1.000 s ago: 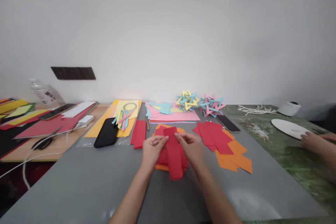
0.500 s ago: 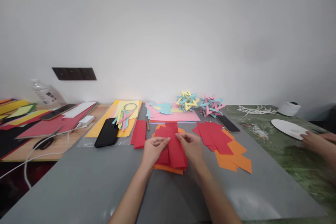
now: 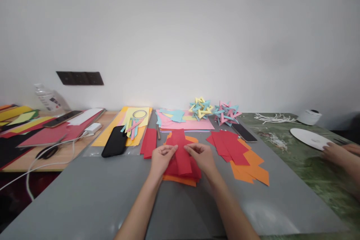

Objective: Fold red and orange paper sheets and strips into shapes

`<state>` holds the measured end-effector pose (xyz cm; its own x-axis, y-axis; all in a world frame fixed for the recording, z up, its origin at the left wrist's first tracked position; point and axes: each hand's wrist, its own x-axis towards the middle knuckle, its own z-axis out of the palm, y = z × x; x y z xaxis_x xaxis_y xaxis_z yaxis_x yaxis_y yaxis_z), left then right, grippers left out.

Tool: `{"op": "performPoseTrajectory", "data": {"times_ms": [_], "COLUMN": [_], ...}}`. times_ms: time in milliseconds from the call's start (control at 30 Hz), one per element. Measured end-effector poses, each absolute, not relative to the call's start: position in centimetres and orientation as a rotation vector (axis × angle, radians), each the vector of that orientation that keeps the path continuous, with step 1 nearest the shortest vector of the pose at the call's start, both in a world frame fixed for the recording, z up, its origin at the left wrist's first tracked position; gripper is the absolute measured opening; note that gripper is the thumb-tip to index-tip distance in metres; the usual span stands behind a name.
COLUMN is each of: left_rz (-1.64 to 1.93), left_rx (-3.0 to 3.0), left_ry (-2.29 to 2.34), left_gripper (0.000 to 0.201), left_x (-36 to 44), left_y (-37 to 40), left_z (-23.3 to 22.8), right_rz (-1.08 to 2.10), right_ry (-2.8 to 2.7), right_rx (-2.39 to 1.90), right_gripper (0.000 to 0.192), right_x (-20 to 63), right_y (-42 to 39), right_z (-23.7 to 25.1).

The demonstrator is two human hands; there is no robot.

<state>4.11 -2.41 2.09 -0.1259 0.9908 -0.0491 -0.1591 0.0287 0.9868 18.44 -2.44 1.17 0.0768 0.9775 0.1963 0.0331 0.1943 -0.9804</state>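
Observation:
My left hand and my right hand both pinch one red paper strip at its two long edges. The strip points away from me and is held just above a small pile of red and orange paper on the grey table. A second red strip lies flat just left of my left hand. Right of my right hand lies a spread of red and orange paper pieces.
A black phone lies on yellow sheets at the left, another phone at the right. Two woven paper stars and pink sheets sit at the back. Scissors and a cable lie far left. Another person's hand rests near a white disc.
The red strip has moved away from me and dropped lower over the pile; its near end no longer hangs past the pile's front edge. Both hands stay on it.

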Motion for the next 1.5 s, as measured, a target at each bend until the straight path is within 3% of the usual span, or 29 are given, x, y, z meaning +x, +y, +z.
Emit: {"op": "performPoseTrajectory", "data": {"times_ms": [267, 533, 900, 1167, 1500], "left_rz": [1.235, 1.365, 1.234, 1.372, 1.207], "left_rx": [0.971, 0.929, 0.979, 0.975, 1.099], "left_ry": [1.15, 1.221, 1.152, 1.283, 1.204], "left_gripper": [0.029, 0.027, 0.03, 0.028, 0.027], "left_x": [4.44, 3.87, 4.09, 3.86, 3.99], "left_y": [-2.59, -2.37, -2.61, -2.51, -2.44], "left_z": [1.65, 1.6, 1.67, 2.04, 1.41], "right_rz": [0.804, 1.039, 0.85, 1.095, 0.921], "right_ry": [-1.214, -1.299, -1.261, -1.301, -1.259], "right_rx": [-1.15, -1.126, -1.128, -1.085, -1.147], "right_gripper": [0.02, 0.025, 0.021, 0.025, 0.026], "right_x": [18.29, 18.14, 18.07, 18.08, 18.23], "right_y": [-2.56, -2.41, -2.8, -2.44, -2.28], "right_z": [1.31, 1.34, 1.61, 1.15, 1.04]}}
